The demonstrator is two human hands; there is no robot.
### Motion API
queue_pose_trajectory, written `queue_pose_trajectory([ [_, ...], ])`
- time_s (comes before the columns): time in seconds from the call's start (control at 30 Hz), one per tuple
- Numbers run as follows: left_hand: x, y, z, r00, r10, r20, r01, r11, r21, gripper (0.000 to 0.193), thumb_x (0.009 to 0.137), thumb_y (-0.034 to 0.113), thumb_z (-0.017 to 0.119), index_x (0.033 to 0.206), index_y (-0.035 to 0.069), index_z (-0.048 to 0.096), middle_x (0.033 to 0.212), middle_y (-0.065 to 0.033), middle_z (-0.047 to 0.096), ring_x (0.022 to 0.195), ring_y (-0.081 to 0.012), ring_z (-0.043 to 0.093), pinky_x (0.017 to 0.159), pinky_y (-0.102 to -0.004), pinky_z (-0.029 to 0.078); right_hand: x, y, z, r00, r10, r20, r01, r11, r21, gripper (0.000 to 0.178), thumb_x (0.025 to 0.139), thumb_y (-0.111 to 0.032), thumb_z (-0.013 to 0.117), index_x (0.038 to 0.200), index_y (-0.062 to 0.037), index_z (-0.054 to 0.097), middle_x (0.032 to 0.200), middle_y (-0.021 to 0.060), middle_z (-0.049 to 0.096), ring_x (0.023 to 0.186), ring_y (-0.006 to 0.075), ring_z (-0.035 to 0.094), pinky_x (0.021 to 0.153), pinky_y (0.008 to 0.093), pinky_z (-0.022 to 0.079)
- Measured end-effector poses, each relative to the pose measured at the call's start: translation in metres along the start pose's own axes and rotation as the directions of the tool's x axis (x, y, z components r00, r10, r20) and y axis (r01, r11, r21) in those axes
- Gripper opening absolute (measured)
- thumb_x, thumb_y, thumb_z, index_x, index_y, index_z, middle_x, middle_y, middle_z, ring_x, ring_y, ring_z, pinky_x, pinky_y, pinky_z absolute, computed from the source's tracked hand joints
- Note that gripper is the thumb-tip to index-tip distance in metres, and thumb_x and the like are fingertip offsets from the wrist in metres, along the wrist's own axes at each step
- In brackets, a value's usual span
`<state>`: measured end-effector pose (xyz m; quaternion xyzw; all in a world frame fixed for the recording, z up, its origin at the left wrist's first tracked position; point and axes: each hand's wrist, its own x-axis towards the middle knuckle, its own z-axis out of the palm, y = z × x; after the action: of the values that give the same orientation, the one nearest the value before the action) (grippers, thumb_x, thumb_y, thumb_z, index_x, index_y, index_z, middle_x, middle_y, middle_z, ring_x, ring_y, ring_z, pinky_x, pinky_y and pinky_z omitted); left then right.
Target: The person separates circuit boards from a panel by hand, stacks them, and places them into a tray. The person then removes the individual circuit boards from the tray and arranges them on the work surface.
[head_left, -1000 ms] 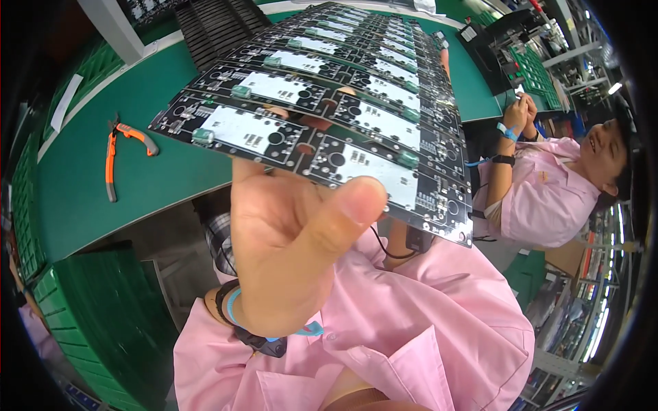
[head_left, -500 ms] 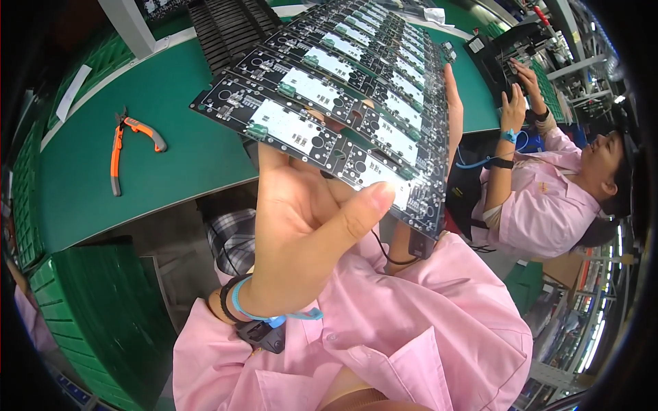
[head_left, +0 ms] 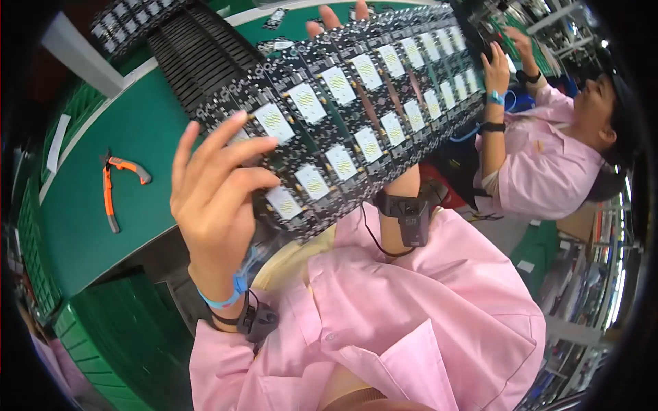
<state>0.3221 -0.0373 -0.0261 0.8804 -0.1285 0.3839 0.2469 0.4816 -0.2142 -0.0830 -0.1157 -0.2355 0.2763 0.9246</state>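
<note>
1. Left hand (head_left: 214,188) – fingers spread fairly wide at the left end of a black circuit-board panel (head_left: 368,145), tips over its face. Back of hand toward camera; can't tell how firmly it grips.
2. Right hand (head_left: 329,18) – mostly hidden behind the panel. Fingers poke out past the far edge, apart and roughly straight; can't tell the grip.
3. Panel is up in the air, tilted, in front of the person's chest and over the near side of the bench (head_left: 154,133). Two rows of white rectangles with pale dots on its face.
4. Blue band on left wrist, dark boxy device (head_left: 414,226) on right wrist.
5. Bench top is green. Orange-and-grey cutters (head_left: 108,195) lie on its left part, handles apart. Black slatted rack (head_left: 199,55) sits beyond, more boards (head_left: 133,24) at its far end.
6. Green crate (head_left: 123,332) lower left, below bench level.
7. Co-worker in pink (head_left: 541,164) at right, both hands raised; stocked shelves (head_left: 589,294) behind.
</note>
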Motion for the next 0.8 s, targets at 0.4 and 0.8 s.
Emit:
queue_pose_trajectory([
  [0.4, 0.004, -0.004, 0.017, 0.943, -0.141, -0.3, 0.035, 0.942, -0.334, 0.016, 0.06, -0.01, 0.052, 0.068, 0.003, 0.056, 0.086, -0.0128, 0.06, 0.093, -0.028, 0.055, 0.086, -0.0417, 0.036, 0.002, 0.005, -0.012, 0.999, 0.049, 0.003, -0.047, 0.944, 0.325, 0.059, 0.083, -0.047, 0.031, 0.121, -0.0013, 0.026, 0.128, 0.0206, 0.022, 0.12, 0.0291, 0.023, 0.099, 0.0478, 0.018],
  [0.8, 0.046, -0.021, 0.001, 0.917, 0.087, -0.39, -0.117, 0.992, -0.053, 0.019, 0.063, -0.008, 0.059, 0.079, 0.001, 0.061, 0.081, -0.0099, 0.06, 0.081, -0.0224, 0.057, 0.072, -0.0272, 0.044, 0.032, 0.036, -0.002, 0.956, 0.25, 0.153, -0.29, 0.731, 0.618, 0.056, 0.083, -0.046, 0.032, 0.12, -0.0033, 0.027, 0.125, 0.0191, 0.026, 0.118, 0.0285, 0.026, 0.099, 0.0459, 0.019],
])
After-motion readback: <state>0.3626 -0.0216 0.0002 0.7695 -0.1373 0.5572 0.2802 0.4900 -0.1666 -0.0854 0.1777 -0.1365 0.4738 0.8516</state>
